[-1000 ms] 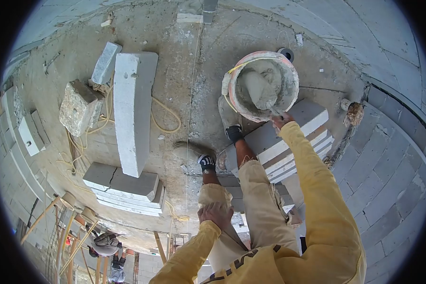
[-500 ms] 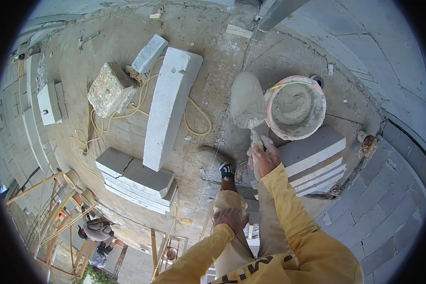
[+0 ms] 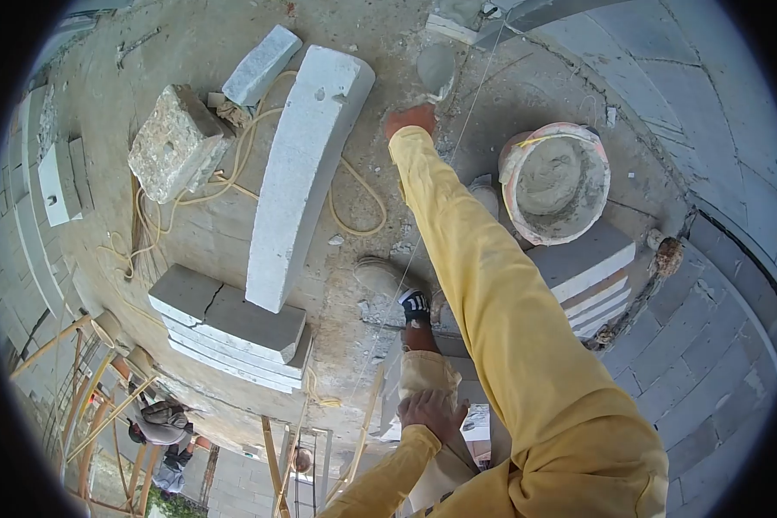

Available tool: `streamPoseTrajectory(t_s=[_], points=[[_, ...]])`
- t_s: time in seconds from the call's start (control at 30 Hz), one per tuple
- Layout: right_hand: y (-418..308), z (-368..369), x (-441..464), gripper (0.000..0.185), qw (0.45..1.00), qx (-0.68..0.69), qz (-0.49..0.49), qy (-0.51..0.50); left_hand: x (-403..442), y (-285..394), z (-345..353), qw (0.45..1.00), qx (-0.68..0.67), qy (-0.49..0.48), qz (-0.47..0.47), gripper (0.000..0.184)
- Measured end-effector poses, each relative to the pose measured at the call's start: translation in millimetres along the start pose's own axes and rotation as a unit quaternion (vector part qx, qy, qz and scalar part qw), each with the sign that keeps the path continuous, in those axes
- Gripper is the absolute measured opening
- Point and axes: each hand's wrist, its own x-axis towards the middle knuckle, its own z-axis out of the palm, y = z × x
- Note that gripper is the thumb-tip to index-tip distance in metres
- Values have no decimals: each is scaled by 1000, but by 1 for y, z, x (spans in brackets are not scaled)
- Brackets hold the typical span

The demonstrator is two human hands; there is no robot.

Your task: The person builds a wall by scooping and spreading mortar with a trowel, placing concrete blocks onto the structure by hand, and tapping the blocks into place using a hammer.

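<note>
Far out in front, my right hand is closed round the handle of a trowel, whose grey blade is beyond my fingers, over the floor near a block at the wall's foot. The handle itself is mostly hidden by the hand. My left hand rests on my knee with its fingers spread and nothing in it. To the right of my outstretched arm stands a round bucket with grey mortar inside.
A long pale block leans over stacked blocks. Left of it lie a rough stone block and yellow hose. More blocks are stacked beside the bucket. At lower left, a person is near wooden poles.
My right hand has moved with the trowel from the bucket, forward and left, to near the block at the wall. My left hand has stayed on my knee.
</note>
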Motion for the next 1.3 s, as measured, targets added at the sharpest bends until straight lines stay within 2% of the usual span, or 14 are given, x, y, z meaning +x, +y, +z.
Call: streamPoseTrajectory(t_s=[0.13, 0.23, 0.33, 0.43, 0.47, 0.53, 0.57, 0.67, 0.77, 0.9, 1.1, 1.13, 1.2, 1.3], points=[[33, 14, 7, 59, 988, -97, -81, 85, 1, 2, -3, 1000, -10, -6, -10, 53], [16, -8, -7, 51, 997, -6, -15, 81, 3, 2, -15, 999, -23, -26, -15, 53], [17, -9, -7, 46, 985, 59, -78, 141, 3, 2, -20, 999, -20, -32, -15, 54], [10, -17, 14, 40, 998, 35, 12, 47, 4, 0, -21, 999, -15, -39, -13, 54], [6, -19, 17, 34, 985, 154, 77, 29, 3, 0, -18, 1000, -21, -13, -6, 49], [-2, -22, 22, 25, 901, 383, 204, -10, 3, -3, -9, 999, -29, 40, 6, 41], [-2, -28, 24, 21, 817, 507, 271, -47, 3, -5, -9, 999, -22, 40, 4, 41], [5, -40, 2, 21, 719, 606, 315, -131, 4, -1, -9, 999, -13, 30, 5, 42], [23, -45, -41, 22, 723, 584, 314, -195, 5, 3, -14, 1000, -13, -11, -8, 47], [27, -86, -133, 33, 845, 443, 201, -223, 7, 7, -15, 998, 8, -54, -23, 57], [79, -190, -223, 42, 885, 424, 38, -185, 8, 14, -6, 999, 23, -38, -23, 55], [94, -213, -227, 43, 908, 386, -11, -160, 10, 16, -4, 999, 21, -37, -23, 55], [116, -264, -226, 41, 949, 281, 83, -119, 7, 19, 2, 1000, 17, 16, -3, 39], [191, -327, -179, 42, 993, -106, 37, -37, 9, 26, -1, 999, 31, 17, -2, 39]])
